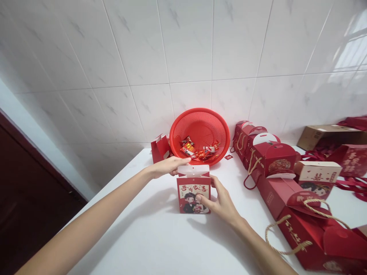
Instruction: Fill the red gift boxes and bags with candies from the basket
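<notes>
A small red and cream paper gift box (pixel 194 194) with a cartoon couple and Chinese characters on its front stands upright on the white table. Its top flaps (pixel 194 170) stick up unfastened. My right hand (pixel 222 200) grips the box at its right side, with the thumb across the front and the fingers behind. Just beyond the box's upper left edge is my left hand (pixel 169 166), index finger stretched to the right above the flap and the other fingers bent below. Whether it touches the flap I cannot tell. Behind it, a red plastic basket (pixel 200 128) holds wrapped candies (pixel 200 152).
A red box (pixel 159 149) sits left of the basket, and a small red packet (pixel 228 157) lies at its right. Red gift boxes with rope handles (pixel 304 225) line the right side. Farther right are a brown carton (pixel 315 133) and red ribbons (pixel 357 187). A tiled wall (pixel 189 49) bounds the back.
</notes>
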Action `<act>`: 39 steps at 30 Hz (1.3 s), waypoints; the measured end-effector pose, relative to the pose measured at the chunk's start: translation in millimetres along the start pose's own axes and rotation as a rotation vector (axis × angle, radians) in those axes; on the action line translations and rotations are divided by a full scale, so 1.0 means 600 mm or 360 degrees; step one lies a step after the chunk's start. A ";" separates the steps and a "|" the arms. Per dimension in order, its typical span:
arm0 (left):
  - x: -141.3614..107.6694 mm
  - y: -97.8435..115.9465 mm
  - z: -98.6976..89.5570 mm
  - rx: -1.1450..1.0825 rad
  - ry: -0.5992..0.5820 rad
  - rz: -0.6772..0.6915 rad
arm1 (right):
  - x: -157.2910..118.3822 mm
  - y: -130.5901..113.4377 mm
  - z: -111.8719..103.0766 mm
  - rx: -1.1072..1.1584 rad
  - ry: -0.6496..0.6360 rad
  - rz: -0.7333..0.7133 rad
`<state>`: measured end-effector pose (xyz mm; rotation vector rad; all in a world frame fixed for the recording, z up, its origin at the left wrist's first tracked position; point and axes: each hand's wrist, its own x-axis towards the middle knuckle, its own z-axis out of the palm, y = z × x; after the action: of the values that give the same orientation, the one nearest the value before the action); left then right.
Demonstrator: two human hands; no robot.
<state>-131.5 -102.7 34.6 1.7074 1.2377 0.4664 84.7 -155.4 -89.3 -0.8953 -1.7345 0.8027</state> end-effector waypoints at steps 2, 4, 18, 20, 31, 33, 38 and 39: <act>0.014 -0.007 -0.005 -0.0075 -0.0020 -0.0033 | 0.001 -0.001 -0.001 0.0000 0.0003 -0.0004; 0.031 -0.017 -0.010 -0.0149 0.0021 -0.0068 | 0.001 -0.001 -0.001 -0.0002 0.0006 -0.0002; 0.171 -0.073 0.021 0.0268 0.0360 0.0397 | -0.003 -0.004 -0.001 -0.0035 0.0155 -0.0052; 0.183 -0.068 0.033 0.0325 0.0376 0.0478 | -0.005 -0.002 -0.001 -0.0053 0.0176 -0.0052; 0.232 -0.060 0.076 0.0669 0.0423 0.0572 | -0.006 0.003 -0.002 -0.0080 0.0282 -0.0025; 0.234 -0.059 0.079 0.0716 0.0450 0.0550 | -0.007 0.002 -0.002 -0.0078 0.0269 -0.0027; 0.237 -0.059 0.086 0.0791 0.0463 0.0531 | -0.008 -0.003 0.000 -0.0088 0.0263 -0.0050; 0.238 -0.060 0.087 0.0802 0.0480 0.0541 | -0.008 -0.004 0.000 -0.0092 0.0266 -0.0057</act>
<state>-52.0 0.8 -51.4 2.3641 1.3589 0.6729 85.5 -160.6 -89.7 -0.9404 -1.6293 0.6384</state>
